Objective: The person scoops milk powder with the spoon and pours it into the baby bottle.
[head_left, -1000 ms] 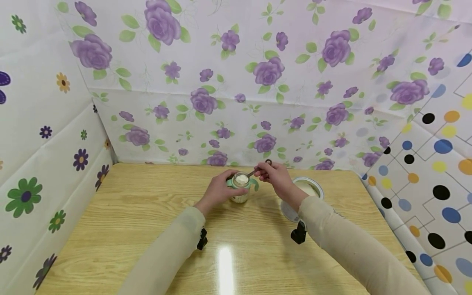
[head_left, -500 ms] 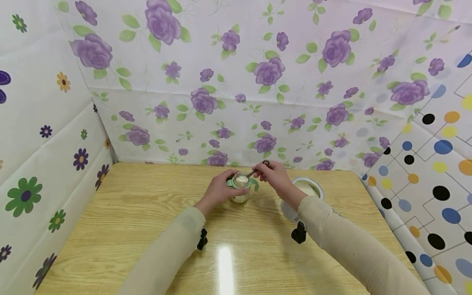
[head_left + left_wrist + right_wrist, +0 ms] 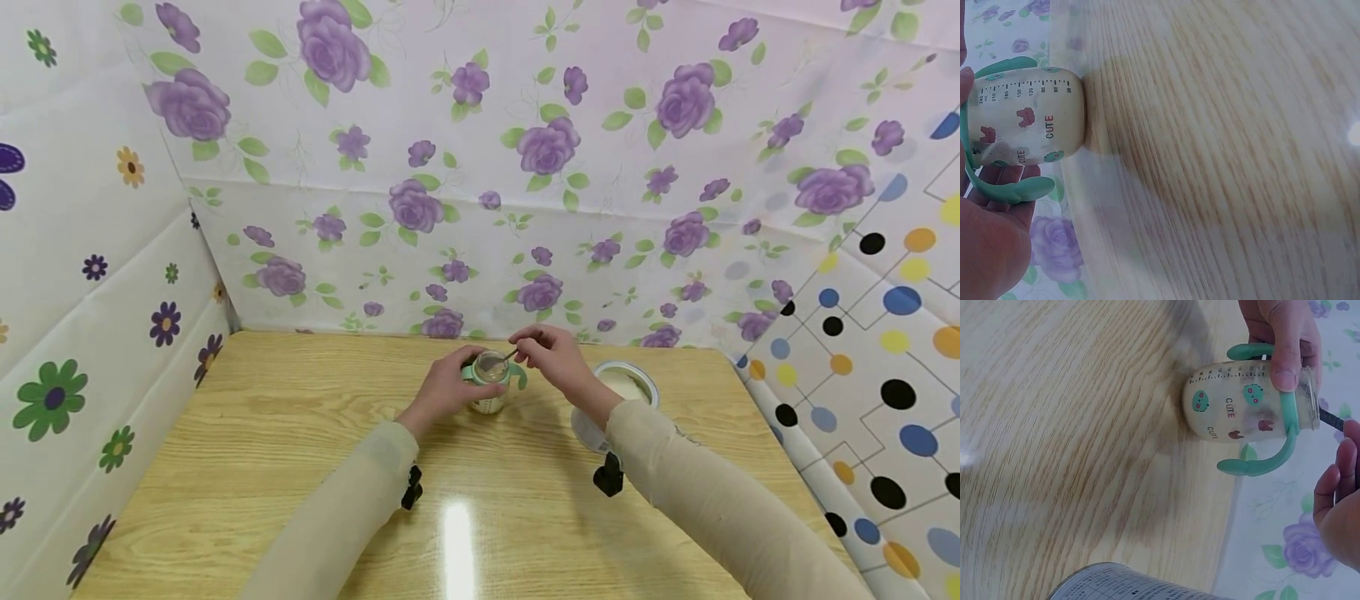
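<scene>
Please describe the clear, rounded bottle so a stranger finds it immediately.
On the pale wooden table, near its far edge, the left hand grips this bottle. Unlike the round grey can to its right, it has two curved green handles.

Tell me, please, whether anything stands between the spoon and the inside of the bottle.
Nothing visible does: the spoon, held in the right hand, reaches into the open bottle, and the left hand grips the bottle around its side without covering the opening.
</scene>
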A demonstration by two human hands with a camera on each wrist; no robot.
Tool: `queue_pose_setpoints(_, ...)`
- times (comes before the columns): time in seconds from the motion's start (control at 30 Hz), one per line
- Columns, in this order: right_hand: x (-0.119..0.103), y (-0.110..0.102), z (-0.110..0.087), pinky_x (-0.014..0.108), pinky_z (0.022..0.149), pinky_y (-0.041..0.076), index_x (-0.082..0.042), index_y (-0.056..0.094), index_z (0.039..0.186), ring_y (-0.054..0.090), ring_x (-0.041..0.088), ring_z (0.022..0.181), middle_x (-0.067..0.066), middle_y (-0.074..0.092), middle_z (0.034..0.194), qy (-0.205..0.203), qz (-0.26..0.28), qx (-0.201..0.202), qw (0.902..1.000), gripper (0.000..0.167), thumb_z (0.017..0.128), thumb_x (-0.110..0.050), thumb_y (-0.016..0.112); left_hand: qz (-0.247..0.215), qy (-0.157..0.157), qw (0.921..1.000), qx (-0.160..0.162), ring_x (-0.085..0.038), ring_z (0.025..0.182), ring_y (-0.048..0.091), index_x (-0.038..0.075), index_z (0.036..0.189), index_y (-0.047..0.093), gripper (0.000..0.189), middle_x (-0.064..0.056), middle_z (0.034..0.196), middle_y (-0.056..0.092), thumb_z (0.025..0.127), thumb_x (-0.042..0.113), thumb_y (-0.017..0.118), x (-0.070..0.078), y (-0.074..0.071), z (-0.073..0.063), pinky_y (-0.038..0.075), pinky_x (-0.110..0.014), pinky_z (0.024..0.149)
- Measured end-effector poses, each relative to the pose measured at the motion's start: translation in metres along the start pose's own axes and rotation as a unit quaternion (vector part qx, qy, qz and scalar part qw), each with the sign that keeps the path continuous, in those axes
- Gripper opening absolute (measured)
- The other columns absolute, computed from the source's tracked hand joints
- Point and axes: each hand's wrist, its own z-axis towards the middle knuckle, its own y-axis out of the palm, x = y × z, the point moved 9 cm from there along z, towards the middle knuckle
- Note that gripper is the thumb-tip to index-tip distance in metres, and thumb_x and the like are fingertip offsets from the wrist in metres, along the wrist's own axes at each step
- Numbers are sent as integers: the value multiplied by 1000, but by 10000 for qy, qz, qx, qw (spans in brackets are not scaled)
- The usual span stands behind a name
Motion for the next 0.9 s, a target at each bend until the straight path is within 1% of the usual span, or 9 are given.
queue_pose_setpoints(0.2,0,-2,-3,35,84,58,1,75,115,67,45,105,18,74,102,-60,5,-17,10000,24,110,-16,58,-2,15,10000,-12,-18,114,67,24,144,64,64,3,130,70,88,39,91,-1,0,0,57,-43,97)
queue_pose_setpoints(0.4,3,-2,-6,29,83,57,4,73,117,69,42,106,19,73,104,-56,-93,-113,9999,26,110,-15,56,15,15,10000,-19,-17,114,68,25,143,65,63,5,129,70,87,39,92,-3,0,2,57,-42,97)
queue_pose_setpoints(0.63,3,-3,-5,28,82,57,5,72,117,69,42,105,17,73,104,-29,-82,-128,9999,26,110,-13,55,41,25,10000,-19,-16,113,68,25,142,65,62,6,128,71,87,40,91,-4,0,2,58,-41,97)
queue_pose_setpoints(0.77,1,-3,-5,28,82,57,4,73,116,67,43,105,18,73,103,-19,-34,-121,9999,26,110,-13,56,41,32,10000,-18,-16,113,68,25,143,65,63,5,128,71,88,40,91,-3,0,2,58,-42,96)
queue_pose_setpoints(0.9,0,-4,-6,29,82,57,-1,75,113,69,37,102,18,73,103,-7,-80,-123,9999,23,110,-14,56,62,53,10000,-25,-17,113,68,24,143,65,64,5,128,71,88,40,91,-3,1,2,58,-42,96)
